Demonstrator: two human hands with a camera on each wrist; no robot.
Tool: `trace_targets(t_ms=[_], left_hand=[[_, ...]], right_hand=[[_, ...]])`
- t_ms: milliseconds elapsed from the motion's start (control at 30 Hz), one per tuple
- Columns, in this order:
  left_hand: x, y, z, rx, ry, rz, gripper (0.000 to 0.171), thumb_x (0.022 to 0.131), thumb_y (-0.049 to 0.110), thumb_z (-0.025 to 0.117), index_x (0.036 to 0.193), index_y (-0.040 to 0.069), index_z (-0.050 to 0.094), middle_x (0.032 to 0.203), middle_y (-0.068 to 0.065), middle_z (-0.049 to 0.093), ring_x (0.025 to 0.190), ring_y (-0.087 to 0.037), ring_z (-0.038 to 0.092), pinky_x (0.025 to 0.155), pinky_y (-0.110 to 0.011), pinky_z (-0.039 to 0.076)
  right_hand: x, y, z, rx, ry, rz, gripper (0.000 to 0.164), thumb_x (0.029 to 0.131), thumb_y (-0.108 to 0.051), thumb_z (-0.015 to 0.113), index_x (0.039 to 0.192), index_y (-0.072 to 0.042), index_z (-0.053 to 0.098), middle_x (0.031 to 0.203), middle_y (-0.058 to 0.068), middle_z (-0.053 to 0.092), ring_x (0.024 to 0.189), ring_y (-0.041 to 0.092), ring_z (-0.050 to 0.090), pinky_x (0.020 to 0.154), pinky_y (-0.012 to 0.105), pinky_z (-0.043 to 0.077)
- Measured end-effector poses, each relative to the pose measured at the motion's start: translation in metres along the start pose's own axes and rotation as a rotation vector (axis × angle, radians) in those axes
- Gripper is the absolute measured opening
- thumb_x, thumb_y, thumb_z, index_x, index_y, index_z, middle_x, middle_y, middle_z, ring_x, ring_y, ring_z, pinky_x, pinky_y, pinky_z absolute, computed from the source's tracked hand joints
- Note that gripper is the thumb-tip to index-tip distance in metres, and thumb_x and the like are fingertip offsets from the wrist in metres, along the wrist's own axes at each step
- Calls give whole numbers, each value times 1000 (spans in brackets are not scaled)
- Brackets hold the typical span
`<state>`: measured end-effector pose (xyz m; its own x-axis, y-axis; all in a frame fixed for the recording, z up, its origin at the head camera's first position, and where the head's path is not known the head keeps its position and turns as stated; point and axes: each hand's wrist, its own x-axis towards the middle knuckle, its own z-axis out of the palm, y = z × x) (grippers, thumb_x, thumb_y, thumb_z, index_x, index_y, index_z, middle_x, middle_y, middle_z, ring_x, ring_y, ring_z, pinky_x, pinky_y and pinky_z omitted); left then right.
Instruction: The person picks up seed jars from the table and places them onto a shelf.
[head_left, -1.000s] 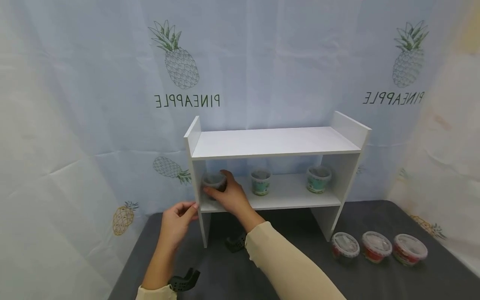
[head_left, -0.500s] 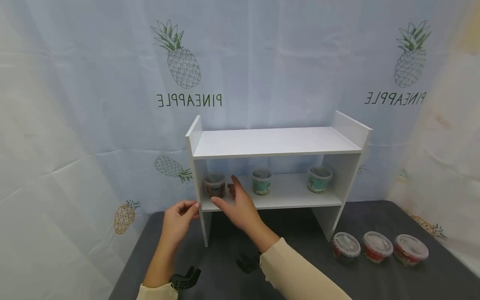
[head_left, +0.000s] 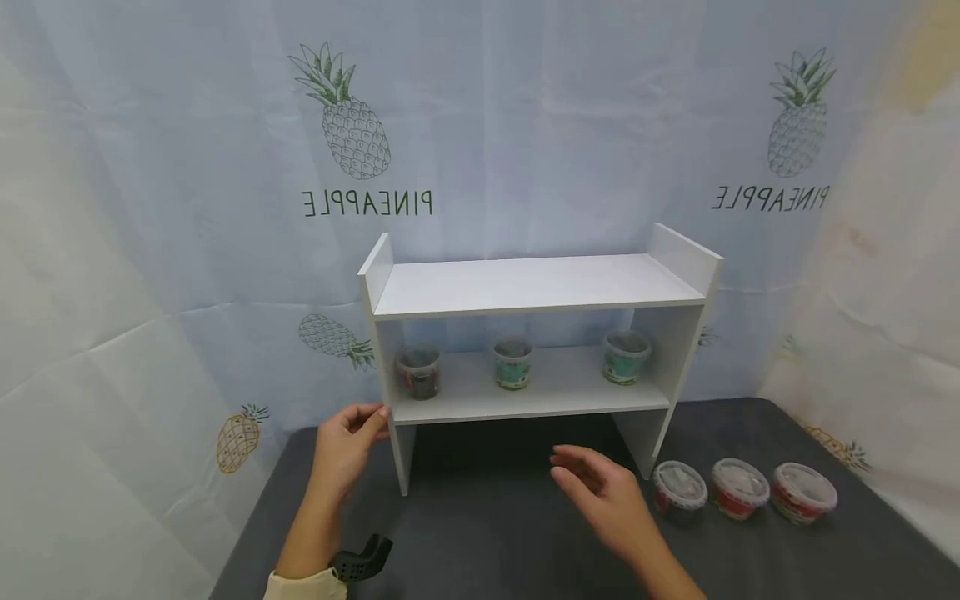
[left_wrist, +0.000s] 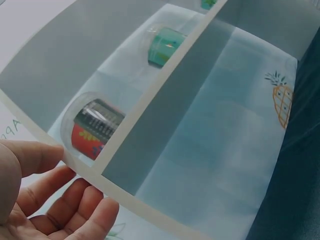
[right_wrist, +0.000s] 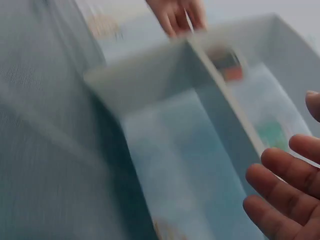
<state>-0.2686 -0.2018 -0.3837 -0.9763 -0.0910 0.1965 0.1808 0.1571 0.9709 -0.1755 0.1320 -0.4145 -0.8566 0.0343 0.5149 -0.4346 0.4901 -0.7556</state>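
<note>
A white two-tier shelf [head_left: 525,406] stands on the dark table. My left hand [head_left: 348,442] pinches the front edge of its left side panel, thumb and fingertips at the lower board's height. On that board, a tub with a red and dark label [head_left: 418,372] sits at the left end. A green-labelled tub [head_left: 513,364] is in the middle, and another green-labelled tub [head_left: 626,357] is at the right. My right hand [head_left: 600,492] is in front of the shelf, holding nothing, its fingers loosely bent and spread in the right wrist view.
Three lidded tubs with red on their sides stand in a row right of the shelf: a near one [head_left: 679,487], a middle one [head_left: 739,488] and an outer one [head_left: 803,492]. A pineapple-print curtain [head_left: 525,125] hangs behind the dark table [head_left: 495,517].
My right hand has let go of the red-and-dark tub at the shelf's left end and drawn back to the right, in front of the shelf. The left hand keeps its place.
</note>
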Motion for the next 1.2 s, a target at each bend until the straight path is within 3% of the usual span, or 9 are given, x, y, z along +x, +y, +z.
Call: trace_targets(t_ms=[133,300,500,633,733,833,867,1033,1200], left_hand=[[1,-1,0,0,6,10,31,96,24,67,113,-3,66,114,-17,65,87,-10,67,77,-23,57],[1,-2,-1,2,14,11,29,96,19,67,112,-4,66,113,-18,66,85,-9,67,76,-23,58],[0,-2,-2,26,21,4,26,95,16,67,113,-4,66,113,-18,65,84,-8,67,75,-22,57],[0,-2,-1,43,21,10,26,95,16,68,112,-3,67,112,-17,66,83,-8,67,75,-21,57],[0,-1,0,60,20,12,27,94,18,69,112,-2,67,111,-16,67,84,-9,67,75,-21,57],[0,0,1,75,18,17,27,94,19,70,113,0,67,112,-16,67,85,-10,68,75,-20,56],[0,0,2,76,18,18,27,94,19,70,113,0,67,113,-16,67,86,-10,68,75,-20,57],[-1,1,3,71,19,26,27,94,18,70,112,-1,67,113,-18,67,86,-11,67,75,-20,57],[-2,1,3,78,22,23,28,94,20,70,113,-1,67,113,-17,67,87,-13,68,74,-20,56]], right_hand=[[-19,23,-37,-150,130,113,19,96,-23,67,113,-17,70,106,1,74,90,-4,66,71,18,56],[-30,41,-77,-283,240,317,30,97,-39,62,115,-17,71,105,-1,72,85,-14,58,66,15,51],[-33,56,-99,-377,304,393,35,96,-43,62,116,-16,71,108,4,72,80,-23,48,65,8,44],[-36,68,-103,-422,269,426,40,97,-46,59,117,-12,69,119,15,68,95,7,67,75,27,55],[-39,80,-104,-434,219,444,46,98,-46,57,120,-8,67,126,21,64,113,43,61,86,53,53],[-42,92,-103,-444,222,415,45,97,-43,61,121,-5,67,128,24,61,112,47,59,87,61,48],[-42,95,-102,-457,236,387,42,96,-40,63,120,-4,67,127,24,61,110,46,60,85,59,48],[-44,106,-98,-483,321,323,45,87,-27,76,124,-5,64,130,18,60,111,31,56,83,25,47],[-47,115,-99,-367,225,438,73,88,-39,75,143,-1,46,143,28,47,124,42,53,79,18,48]])
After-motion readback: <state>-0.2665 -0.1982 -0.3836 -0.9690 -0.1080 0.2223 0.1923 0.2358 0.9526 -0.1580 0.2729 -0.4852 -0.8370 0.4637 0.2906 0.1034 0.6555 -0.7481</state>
